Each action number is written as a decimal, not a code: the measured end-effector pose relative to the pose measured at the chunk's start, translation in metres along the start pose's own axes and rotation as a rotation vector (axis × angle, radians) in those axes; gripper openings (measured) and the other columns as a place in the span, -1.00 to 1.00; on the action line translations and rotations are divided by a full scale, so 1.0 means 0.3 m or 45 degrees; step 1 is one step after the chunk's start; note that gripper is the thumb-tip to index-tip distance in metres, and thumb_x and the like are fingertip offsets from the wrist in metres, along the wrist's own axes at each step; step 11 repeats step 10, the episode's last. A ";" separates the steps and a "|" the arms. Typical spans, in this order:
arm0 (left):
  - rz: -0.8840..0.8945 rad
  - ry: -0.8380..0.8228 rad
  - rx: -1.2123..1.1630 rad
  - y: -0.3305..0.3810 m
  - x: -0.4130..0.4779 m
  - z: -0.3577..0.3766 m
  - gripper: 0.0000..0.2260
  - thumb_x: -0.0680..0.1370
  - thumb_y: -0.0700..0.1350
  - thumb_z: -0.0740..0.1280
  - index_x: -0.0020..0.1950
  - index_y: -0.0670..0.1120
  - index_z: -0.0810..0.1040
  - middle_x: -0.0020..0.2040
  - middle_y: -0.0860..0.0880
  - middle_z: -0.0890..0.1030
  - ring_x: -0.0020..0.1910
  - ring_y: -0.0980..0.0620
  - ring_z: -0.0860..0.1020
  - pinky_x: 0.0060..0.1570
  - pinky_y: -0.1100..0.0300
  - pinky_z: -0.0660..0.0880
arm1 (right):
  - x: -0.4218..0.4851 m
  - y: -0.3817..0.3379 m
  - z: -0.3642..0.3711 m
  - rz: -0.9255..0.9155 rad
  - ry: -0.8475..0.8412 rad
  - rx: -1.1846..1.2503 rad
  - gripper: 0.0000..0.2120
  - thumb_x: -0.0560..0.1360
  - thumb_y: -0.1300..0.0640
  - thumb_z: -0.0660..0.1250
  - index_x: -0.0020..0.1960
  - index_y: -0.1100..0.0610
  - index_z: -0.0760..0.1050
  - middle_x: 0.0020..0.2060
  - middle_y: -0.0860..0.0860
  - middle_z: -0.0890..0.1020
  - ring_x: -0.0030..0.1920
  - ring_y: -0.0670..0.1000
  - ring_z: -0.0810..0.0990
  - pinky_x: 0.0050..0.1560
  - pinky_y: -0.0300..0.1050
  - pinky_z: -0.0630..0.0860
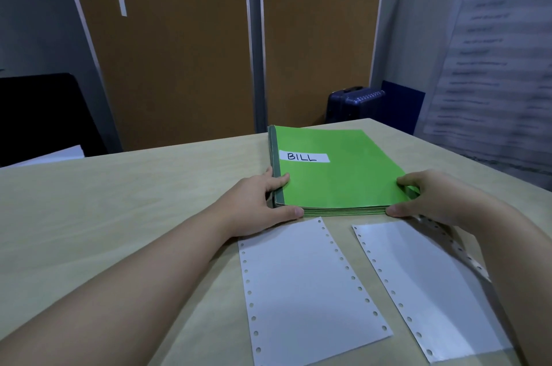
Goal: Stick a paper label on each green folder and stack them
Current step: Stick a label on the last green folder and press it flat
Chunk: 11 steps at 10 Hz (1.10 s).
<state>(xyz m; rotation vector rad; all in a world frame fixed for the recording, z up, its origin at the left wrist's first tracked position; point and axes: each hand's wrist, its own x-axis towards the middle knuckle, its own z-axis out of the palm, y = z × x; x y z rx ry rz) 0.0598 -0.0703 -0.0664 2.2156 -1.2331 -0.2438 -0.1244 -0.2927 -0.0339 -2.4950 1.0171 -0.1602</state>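
Head view: the stack of green folders lies flat on the table, its long axis running away from the person and its dark spine on the left. A white paper label beside the spine reads "BILL" in black handwriting. The left hand clasps the near spine corner and the right hand curls round the near right corner. Writing on the wall sheet is too blurred to read

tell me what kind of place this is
Probably an office: brown cork pinboard partitions stand behind the pale wooden desk, a printed notice sheet hangs at right, and green folders lie stacked.
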 end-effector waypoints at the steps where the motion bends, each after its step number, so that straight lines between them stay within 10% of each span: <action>1: 0.037 0.026 0.107 0.008 -0.002 0.009 -0.23 0.41 0.23 0.42 0.52 0.00 0.23 0.59 -0.06 0.02 0.53 0.11 0.14 0.46 0.23 0.15 | -0.003 -0.002 0.000 -0.005 -0.020 -0.025 -0.22 0.33 -0.07 0.50 0.45 0.10 0.29 0.35 0.12 0.43 0.27 0.15 0.44 0.11 -0.09 0.33; 4: 0.050 0.060 0.179 0.020 0.003 -0.004 -0.23 0.38 0.26 0.42 0.51 0.00 0.28 0.57 -0.01 0.14 0.52 0.11 0.17 0.43 0.24 0.17 | -0.012 -0.030 -0.013 0.002 -0.062 -0.107 -0.33 0.38 -0.04 0.46 0.41 0.12 0.32 0.30 0.14 0.45 0.21 0.14 0.47 0.14 -0.05 0.39; 7: -0.017 -0.189 0.455 0.091 0.081 -0.086 -0.32 0.27 0.32 0.46 0.24 0.06 0.31 0.10 0.07 0.34 0.01 0.07 0.42 -0.07 0.21 0.35 | -0.022 -0.128 0.028 -0.145 -0.083 -0.380 -0.54 0.33 0.04 0.26 0.23 0.02 0.35 0.18 0.05 0.45 0.17 0.13 0.41 0.20 0.10 0.41; 9: -0.080 -0.316 0.371 0.126 0.107 -0.181 -0.04 0.31 0.38 0.39 0.54 0.04 0.03 0.50 0.07 0.16 0.39 0.04 0.33 0.33 0.10 0.35 | -0.014 -0.204 -0.017 -0.202 -0.047 -0.397 -0.48 0.40 0.11 0.24 0.36 0.02 0.28 0.40 0.03 0.30 0.36 0.11 0.30 0.30 0.07 0.34; 11: -0.008 -0.137 0.275 0.154 0.076 -0.304 -0.17 0.41 0.29 0.36 0.54 0.08 0.06 0.55 0.12 0.05 0.49 0.11 0.18 0.41 0.18 0.21 | -0.013 -0.276 -0.117 -0.352 0.093 -0.254 -0.48 0.46 0.09 0.23 0.41 0.01 0.24 0.42 -0.04 0.27 0.38 0.04 0.27 0.33 0.02 0.32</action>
